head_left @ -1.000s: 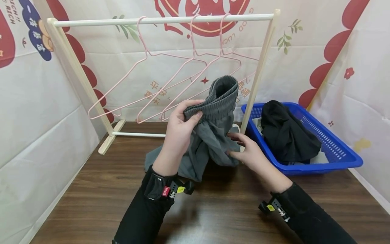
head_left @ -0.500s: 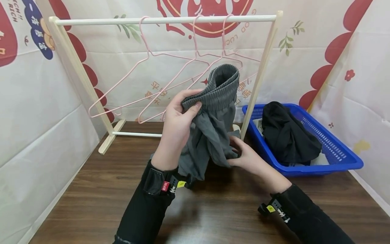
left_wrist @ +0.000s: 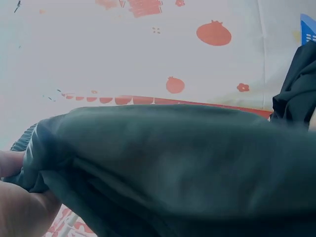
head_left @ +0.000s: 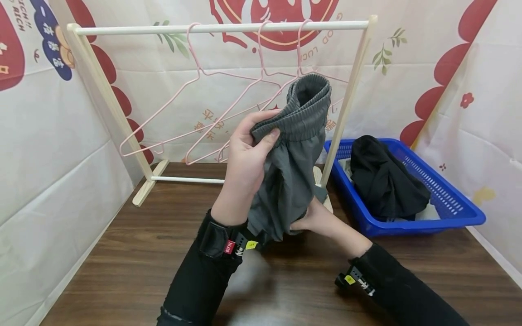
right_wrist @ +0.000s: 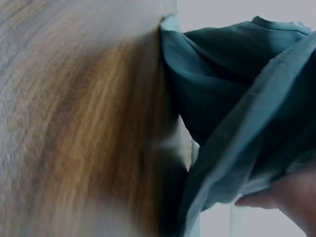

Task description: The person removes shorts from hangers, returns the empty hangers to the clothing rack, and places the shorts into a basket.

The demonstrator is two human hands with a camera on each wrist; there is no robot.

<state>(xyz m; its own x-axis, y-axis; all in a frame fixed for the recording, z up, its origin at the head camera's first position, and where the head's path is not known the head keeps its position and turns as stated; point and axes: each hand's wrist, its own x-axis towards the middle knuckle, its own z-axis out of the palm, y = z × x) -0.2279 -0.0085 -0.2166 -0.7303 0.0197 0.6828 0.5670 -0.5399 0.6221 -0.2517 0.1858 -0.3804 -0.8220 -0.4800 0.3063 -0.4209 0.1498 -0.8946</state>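
Observation:
Grey pants (head_left: 291, 167) with a gathered elastic waistband hang upright in front of the rack, the waist opening at the top. My left hand (head_left: 248, 163) pinches the waistband's left side, its thumb in front. Low on the right of the cloth, my right hand (head_left: 316, 217) holds a fold; its fingers are mostly hidden behind the fabric. In the left wrist view the grey cloth (left_wrist: 173, 158) stretches across from the thumb (left_wrist: 27, 207). The right wrist view shows loose folds (right_wrist: 222, 98) over the wooden tabletop, with part of the right hand (right_wrist: 286, 197) at their edge.
Behind the pants stands a wooden rack with a white rail (head_left: 134, 30), where three pink hangers (head_left: 228, 111) hang. A blue basket (head_left: 456, 217) at the right holds a black garment (head_left: 385, 181) and some pale cloth. Printed fabric walls surround the wooden table (head_left: 122, 267).
The pants have risen and shifted slightly right in my left hand. My right hand has moved left and in under the cloth, its fingers now mostly out of sight.

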